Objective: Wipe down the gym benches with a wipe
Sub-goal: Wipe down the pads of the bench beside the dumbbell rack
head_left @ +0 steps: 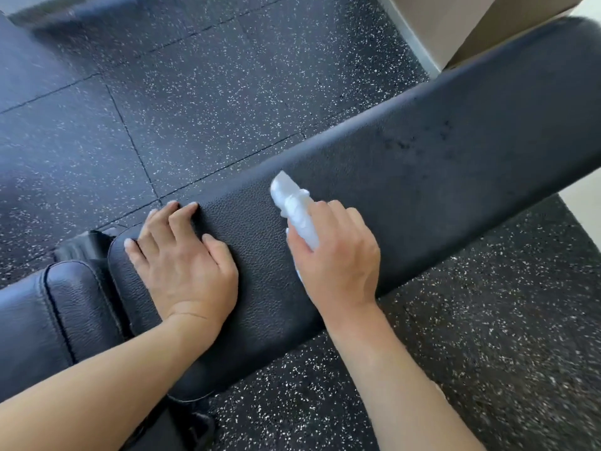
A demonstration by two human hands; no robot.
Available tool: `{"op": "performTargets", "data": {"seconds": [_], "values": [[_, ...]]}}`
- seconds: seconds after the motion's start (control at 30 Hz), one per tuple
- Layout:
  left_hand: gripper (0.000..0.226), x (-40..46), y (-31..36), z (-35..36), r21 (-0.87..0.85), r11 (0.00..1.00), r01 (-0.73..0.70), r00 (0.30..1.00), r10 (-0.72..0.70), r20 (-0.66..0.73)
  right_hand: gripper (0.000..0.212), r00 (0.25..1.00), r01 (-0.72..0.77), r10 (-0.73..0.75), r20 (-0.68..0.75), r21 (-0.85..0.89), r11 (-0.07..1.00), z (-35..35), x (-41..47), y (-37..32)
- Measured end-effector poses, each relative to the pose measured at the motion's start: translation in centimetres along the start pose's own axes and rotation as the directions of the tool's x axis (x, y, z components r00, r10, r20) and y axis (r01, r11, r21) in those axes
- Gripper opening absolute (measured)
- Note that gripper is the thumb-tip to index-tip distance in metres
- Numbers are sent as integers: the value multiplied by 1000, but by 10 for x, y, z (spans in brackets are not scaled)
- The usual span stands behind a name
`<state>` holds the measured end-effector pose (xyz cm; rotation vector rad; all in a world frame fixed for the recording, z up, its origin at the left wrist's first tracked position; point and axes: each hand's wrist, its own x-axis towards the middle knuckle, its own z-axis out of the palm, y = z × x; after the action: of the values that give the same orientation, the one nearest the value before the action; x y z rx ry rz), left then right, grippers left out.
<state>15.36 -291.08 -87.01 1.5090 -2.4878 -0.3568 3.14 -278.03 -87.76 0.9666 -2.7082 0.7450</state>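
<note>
Seen from above, a long black padded gym bench runs diagonally across a dark speckled rubber floor. The left hand lies palm down on the near end of the padded surface, its fingers straight and slightly spread, the tips reaching over the far edge. The right hand rests further along the same surface, its fingers curled round a crumpled white wipe, which pokes out past the knuckles and touches the leather. A separate black seat pad sits just beside the left wrist. A pale wall shows at the upper right.
</note>
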Motion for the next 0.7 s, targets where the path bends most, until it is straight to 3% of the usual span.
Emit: {"op": "performTargets", "data": {"seconds": [0.13,0.3,0.47,0.57,0.63,0.7], "values": [[58,0,-4,1,-23,1000,6,1000,-6,15,16,999,38,-39,32,38,999,6,-68,-62],[51,-2,-6,1,-45,999,-19,1000,19,-2,23,989,146,-146,5,-27,989,-8,-57,-23],[47,-1,-9,3,-42,999,-29,1000,29,-6,28,972,-235,234,-22,-112,965,-34,20,74],[46,-2,-9,3,-50,999,-20,1000,20,3,34,950,-311,311,-15,-86,946,-33,34,70],[45,-2,-8,2,-56,998,-12,1000,12,9,35,965,-260,262,16,-85,962,-27,21,43],[45,-3,-7,0,-45,999,-5,1000,6,9,27,990,-105,108,86,-36,994,-19,-4,7]]}}
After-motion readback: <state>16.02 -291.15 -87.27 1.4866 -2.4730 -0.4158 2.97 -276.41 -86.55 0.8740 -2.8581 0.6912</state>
